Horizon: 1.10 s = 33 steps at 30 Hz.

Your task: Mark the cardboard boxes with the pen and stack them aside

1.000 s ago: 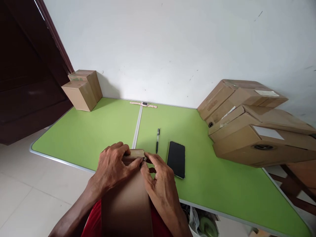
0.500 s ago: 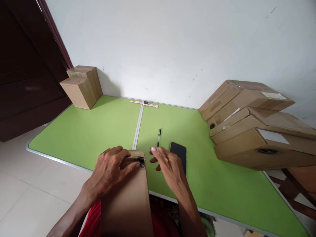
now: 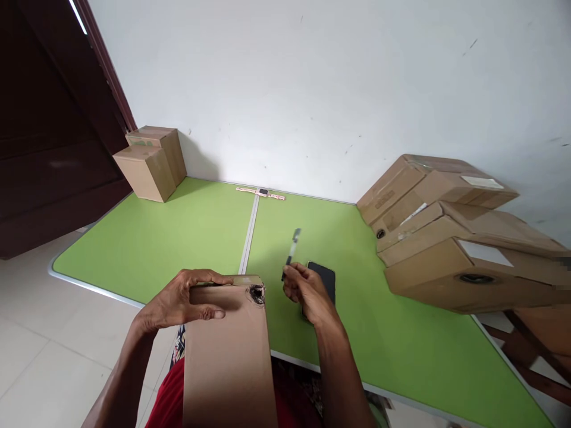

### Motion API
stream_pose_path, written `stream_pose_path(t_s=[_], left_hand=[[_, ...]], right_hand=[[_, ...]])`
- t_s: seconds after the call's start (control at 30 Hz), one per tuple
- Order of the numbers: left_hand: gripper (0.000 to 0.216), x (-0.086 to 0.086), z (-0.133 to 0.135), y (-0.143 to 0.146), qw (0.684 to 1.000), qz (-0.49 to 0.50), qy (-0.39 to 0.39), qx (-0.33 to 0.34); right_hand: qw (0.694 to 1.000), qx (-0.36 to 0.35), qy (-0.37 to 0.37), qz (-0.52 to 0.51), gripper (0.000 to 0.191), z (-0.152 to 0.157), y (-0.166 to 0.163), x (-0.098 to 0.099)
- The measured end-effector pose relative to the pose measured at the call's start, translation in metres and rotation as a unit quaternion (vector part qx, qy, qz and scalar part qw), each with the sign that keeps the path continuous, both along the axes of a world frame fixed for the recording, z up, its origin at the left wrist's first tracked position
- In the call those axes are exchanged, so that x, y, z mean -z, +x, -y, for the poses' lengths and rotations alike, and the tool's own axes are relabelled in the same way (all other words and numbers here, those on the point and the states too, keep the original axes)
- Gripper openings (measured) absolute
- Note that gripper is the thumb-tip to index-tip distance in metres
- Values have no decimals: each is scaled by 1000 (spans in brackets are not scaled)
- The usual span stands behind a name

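Note:
In front of me stands a tall cardboard box (image 3: 229, 356), with a dark, torn hole at its upper right corner. My left hand (image 3: 187, 300) grips the box's top left edge, thumb on the near face and fingers over the top. Between the thumb and fingers of my right hand (image 3: 307, 291) is a pen (image 3: 292, 244) with a dark cap and a pale barrel, tilted up off the table. A black phone (image 3: 325, 279) lies on the table, partly hidden behind my right hand.
The green table (image 3: 178, 232) has a pale centre seam. A pink-strapped smartwatch (image 3: 263, 192) lies by the wall. Two cardboard boxes (image 3: 149, 175) stand at the far left. Several larger cardboard boxes (image 3: 428, 276) lean in a row at the right.
My right hand has closed on the pen and lifted it from the table. My left hand has shifted left on the box edge, uncovering the torn corner.

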<state>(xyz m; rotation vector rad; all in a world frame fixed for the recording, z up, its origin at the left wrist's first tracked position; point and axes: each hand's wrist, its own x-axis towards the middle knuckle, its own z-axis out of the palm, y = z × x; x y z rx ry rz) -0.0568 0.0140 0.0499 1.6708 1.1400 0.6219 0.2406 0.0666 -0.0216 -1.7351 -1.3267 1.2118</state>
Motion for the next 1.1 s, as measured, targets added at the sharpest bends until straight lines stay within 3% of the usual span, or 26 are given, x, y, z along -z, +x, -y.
stream_pose_path(t_s=[0.1, 0.2, 0.27, 0.5, 0.63, 0.8, 1.1], left_hand=[[48, 10, 4, 4, 999, 20, 7, -28], [44, 14, 6, 11, 999, 8, 17, -51], [42, 14, 7, 13, 998, 5, 17, -59], [41, 13, 8, 14, 996, 5, 28, -79], [40, 13, 9, 14, 996, 3, 29, -81], [39, 13, 8, 14, 996, 3, 31, -84], [39, 14, 8, 12, 996, 4, 32, -88]], right_hand=[[984, 4, 47, -171, 43, 30, 6, -24], [917, -23, 94, -388, 31, 55, 0, -45], [888, -39, 131, -439, 20, 66, -9, -50], [921, 34, 233, -311, 15, 84, -36, -32], [929, 59, 276, -238, 8, 84, -43, -35], [929, 28, 321, -185, 2, 82, -48, -37], [929, -20, 353, -111, 10, 79, -47, -27]])
